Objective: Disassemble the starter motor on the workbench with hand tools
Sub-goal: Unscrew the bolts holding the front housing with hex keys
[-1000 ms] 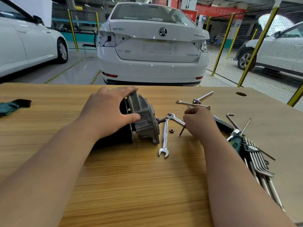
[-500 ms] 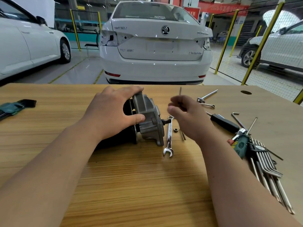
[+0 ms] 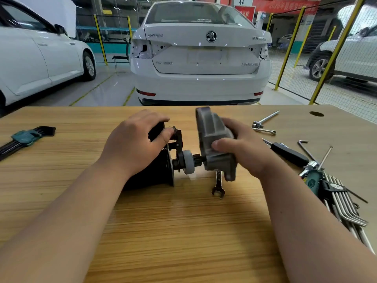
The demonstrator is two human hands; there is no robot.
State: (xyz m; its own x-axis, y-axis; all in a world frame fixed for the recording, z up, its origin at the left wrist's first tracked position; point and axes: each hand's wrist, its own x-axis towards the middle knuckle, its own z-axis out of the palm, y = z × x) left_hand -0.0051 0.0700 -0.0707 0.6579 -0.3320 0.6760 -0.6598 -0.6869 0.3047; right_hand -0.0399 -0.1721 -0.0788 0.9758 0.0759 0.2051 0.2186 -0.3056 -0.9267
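Note:
The black starter motor body (image 3: 151, 170) lies on its side on the wooden workbench (image 3: 173, 231). My left hand (image 3: 132, 146) grips it from above, thumb near the black fork lever (image 3: 178, 139). My right hand (image 3: 242, 148) grips the grey cast front housing (image 3: 212, 135), which stands a short gap to the right of the body, its lower end still over the shaft. The exposed pinion drive (image 3: 186, 162) and shaft show in the gap between body and housing.
An open-end spanner (image 3: 218, 185) lies under the housing. To the right lie a black-handled screwdriver (image 3: 289, 153), a ratchet wrench (image 3: 264, 130), a green-handled tool (image 3: 313, 180) and a hex key set (image 3: 344, 205). Another hex key set (image 3: 26, 137) sits far left.
My right hand moved from the loose tools onto the grey housing and drew it rightward off the motor body, baring the pinion and shaft. My left hand stayed on the body.

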